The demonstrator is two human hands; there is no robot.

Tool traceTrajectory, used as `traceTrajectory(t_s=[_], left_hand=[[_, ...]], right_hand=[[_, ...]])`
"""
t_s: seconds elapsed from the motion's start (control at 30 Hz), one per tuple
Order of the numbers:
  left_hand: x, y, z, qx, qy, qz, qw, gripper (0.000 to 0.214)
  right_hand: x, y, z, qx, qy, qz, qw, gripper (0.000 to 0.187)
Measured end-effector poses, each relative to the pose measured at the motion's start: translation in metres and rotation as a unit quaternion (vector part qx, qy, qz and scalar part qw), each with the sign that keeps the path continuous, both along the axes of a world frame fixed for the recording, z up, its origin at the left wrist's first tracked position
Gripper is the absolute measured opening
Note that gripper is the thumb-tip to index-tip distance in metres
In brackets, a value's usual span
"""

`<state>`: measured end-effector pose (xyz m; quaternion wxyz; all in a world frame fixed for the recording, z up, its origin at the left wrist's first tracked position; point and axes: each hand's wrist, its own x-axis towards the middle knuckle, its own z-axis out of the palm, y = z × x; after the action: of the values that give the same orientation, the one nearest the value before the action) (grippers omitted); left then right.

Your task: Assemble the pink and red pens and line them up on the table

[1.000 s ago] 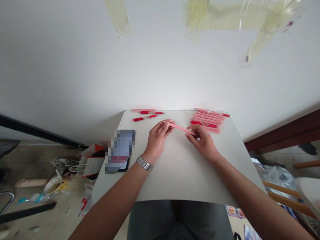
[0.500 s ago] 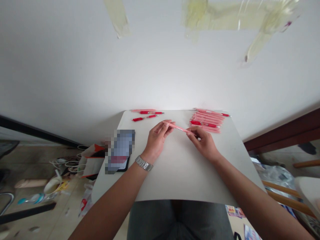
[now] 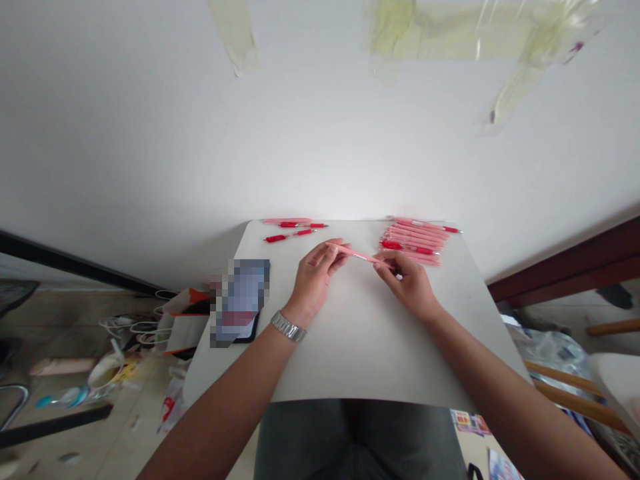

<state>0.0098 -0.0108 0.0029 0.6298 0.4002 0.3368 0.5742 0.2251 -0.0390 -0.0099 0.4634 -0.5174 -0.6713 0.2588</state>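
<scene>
Above the middle of the white table [image 3: 350,340], a slim pink pen [image 3: 361,257] with a small white label stretches between my hands. My left hand [image 3: 320,270] pinches its left end, and a metal-band watch [image 3: 289,326] circles that wrist. The other end sits between the thumb and fingers of my right hand [image 3: 404,279]. Just beyond the right hand lies a pile of similar pink pens [image 3: 415,235], with a red pen [image 3: 407,248] across it. At the back left are two red click pens, the nearer one [image 3: 290,236] set apart, beside more pink pens [image 3: 287,220].
A blurred-out phone [image 3: 243,300] lies along the table's left edge. The wall [image 3: 320,133] rises directly behind the table. A chair [image 3: 575,387] stands to the right. On the left floor are a bag [image 3: 185,327], a cup [image 3: 106,370] and a bottle [image 3: 70,397].
</scene>
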Motion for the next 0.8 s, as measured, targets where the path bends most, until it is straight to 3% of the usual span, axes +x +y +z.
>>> traceTrajectory(t_s=[0.5, 0.8], left_hand=[[0.0006, -0.0001, -0.0006, -0.003, 0.006, 0.007, 1.000, 0.035], [0.0008, -0.0004, -0.0035, 0.012, 0.046, 0.005, 0.999, 0.031]], right_hand=[[0.0015, 0.0030, -0.0011, -0.048, 0.097, 0.002, 0.994, 0.034], [0.0040, 0.0098, 0.0046, -0.110, 0.288, 0.023, 0.951, 0.034]])
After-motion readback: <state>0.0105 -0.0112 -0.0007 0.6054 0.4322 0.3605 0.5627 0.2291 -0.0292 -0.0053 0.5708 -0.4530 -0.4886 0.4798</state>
